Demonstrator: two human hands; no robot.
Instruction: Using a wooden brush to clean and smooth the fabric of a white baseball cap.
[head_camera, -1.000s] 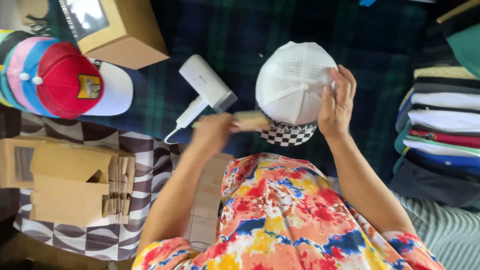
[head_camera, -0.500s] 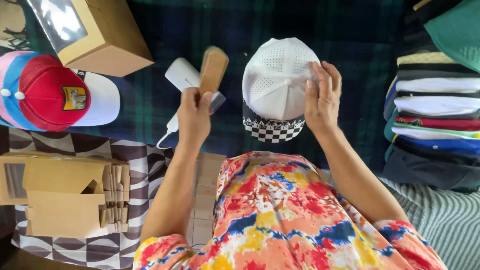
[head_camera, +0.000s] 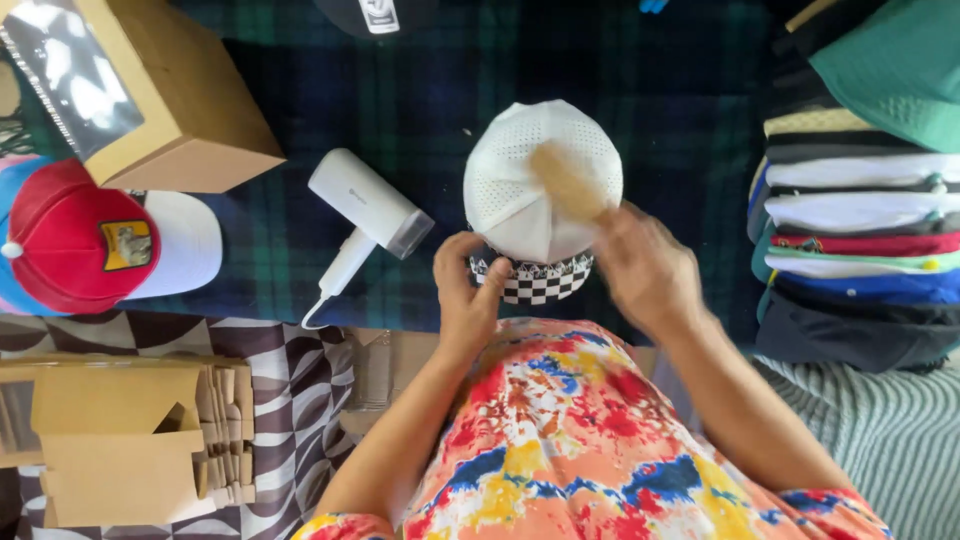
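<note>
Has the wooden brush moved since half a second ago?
Yes. The wooden brush was left of the white cap, beside the white hair dryer; now the right hand holds it over the cap's crown.

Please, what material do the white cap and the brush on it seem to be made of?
White perforated cap with checkered brim: probably a synthetic mesh fabric, matte, since small holes cover its panels. Tan brush: likely wood, going by its plain light-brown colour, though motion blur leaves this uncertain.

Your workspace from above: cloth-covered and crowded.
You see a dark plaid blanket (head_camera: 300, 70) under bright even light, a black-and-white patterned cloth (head_camera: 290, 370) at lower left, and striped fabric (head_camera: 890, 430) at lower right.
</note>
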